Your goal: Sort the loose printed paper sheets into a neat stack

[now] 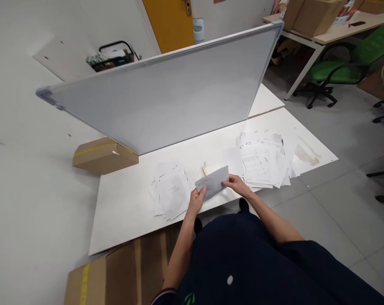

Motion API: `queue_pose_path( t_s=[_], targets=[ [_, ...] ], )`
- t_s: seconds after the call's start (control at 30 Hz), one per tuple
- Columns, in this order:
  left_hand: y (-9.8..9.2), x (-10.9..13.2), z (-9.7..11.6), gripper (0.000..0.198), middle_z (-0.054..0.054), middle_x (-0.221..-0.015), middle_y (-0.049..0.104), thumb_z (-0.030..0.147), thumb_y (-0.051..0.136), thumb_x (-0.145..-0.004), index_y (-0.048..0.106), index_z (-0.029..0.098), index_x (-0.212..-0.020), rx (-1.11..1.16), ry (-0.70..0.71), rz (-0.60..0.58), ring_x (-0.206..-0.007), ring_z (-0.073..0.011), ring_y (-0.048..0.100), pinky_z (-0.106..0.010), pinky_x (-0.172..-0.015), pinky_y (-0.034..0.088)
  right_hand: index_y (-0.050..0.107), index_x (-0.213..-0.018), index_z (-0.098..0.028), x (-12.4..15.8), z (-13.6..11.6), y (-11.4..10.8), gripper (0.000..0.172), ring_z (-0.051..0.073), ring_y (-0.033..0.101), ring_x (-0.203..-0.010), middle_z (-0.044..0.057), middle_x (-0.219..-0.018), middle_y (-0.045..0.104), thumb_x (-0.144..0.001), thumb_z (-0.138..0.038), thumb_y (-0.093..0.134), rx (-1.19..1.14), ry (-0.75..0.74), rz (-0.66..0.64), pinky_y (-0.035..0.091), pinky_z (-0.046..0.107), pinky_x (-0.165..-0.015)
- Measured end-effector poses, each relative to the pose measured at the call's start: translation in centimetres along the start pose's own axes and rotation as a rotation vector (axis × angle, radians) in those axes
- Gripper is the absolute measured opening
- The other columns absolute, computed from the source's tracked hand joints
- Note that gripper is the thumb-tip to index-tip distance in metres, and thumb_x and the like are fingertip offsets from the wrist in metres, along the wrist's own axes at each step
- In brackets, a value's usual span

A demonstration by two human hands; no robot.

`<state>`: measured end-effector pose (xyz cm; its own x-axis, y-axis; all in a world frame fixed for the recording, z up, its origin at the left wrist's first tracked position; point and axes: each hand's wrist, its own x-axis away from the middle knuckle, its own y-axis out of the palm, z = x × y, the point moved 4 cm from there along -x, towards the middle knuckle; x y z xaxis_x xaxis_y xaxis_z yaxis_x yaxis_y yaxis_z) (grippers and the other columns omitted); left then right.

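Observation:
Both of my hands hold one sheet of paper (212, 181) just above the near edge of a white table (125, 212). My left hand (197, 200) pinches its lower left corner, and my right hand (235, 184) grips its right edge. A smaller stack of printed papers (171, 190) lies on the table left of my hands. A larger, messier pile of papers (264, 159) lies to the right. A small tan object (205, 170) sits on the table just behind the held sheet.
A large whiteboard (166, 97) stands tilted across the back of the table. A cardboard box (103, 156) sits at the left, another (115, 271) below the table's near edge. A green office chair (338, 72) and a desk with boxes (319, 17) stand at far right.

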<state>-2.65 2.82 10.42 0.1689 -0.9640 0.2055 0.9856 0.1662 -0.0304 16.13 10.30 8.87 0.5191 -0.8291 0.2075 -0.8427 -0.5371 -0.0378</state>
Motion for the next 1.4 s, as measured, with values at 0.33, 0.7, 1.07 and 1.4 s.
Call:
queue_pose_path(
  t_s=[0.33,0.7,1.07,1.4],
  targets=[
    [-0.6,0.2,-2.7,0.030,-0.008,-0.100,0.065,0.037,0.054,-0.075,0.064,0.018,-0.096,-0.165,0.010,0.013,-0.095,-0.0210,0.057,-0.034,-0.085,0.042,0.067,-0.086,-0.019,0.2,3.3,1.1,0.027,0.024,0.059,-0.092,0.004,-0.092,0.067,-0.070,-0.038,0.057,0.171,-0.020,0.099,0.042,0.036,-0.085],
    [-1.0,-0.7,-2.9,0.028,-0.006,-0.089,0.067,0.034,0.063,-0.066,0.066,0.018,-0.088,-0.048,-0.031,0.096,-0.089,-0.0215,0.059,-0.036,-0.084,0.042,0.067,-0.088,-0.021,-0.4,3.3,1.1,0.027,0.022,0.060,-0.089,0.002,-0.090,0.068,-0.074,-0.039,0.052,0.233,-0.028,0.087,0.043,0.034,-0.083],
    [-1.6,-1.3,-3.9,0.025,-0.005,-0.082,0.067,0.034,0.065,-0.064,0.067,0.016,-0.081,0.031,-0.070,0.130,-0.083,-0.0205,0.059,-0.035,-0.081,0.042,0.066,-0.090,-0.019,-0.6,3.0,1.0,0.029,0.022,0.061,-0.085,0.002,-0.089,0.067,-0.072,-0.038,0.054,0.280,0.018,0.025,0.045,0.031,-0.076],
    [-3.4,0.4,-4.8,0.053,-0.009,-0.119,0.051,0.017,0.060,-0.065,0.048,0.022,-0.116,-0.201,0.080,0.162,-0.107,-0.0208,0.049,-0.038,-0.094,0.034,0.059,-0.091,-0.018,0.5,-3.5,1.7,0.023,0.021,0.057,-0.082,0.010,-0.089,0.061,-0.080,-0.011,0.040,1.307,-0.011,-0.122,0.039,0.028,-0.064]
  ],
)
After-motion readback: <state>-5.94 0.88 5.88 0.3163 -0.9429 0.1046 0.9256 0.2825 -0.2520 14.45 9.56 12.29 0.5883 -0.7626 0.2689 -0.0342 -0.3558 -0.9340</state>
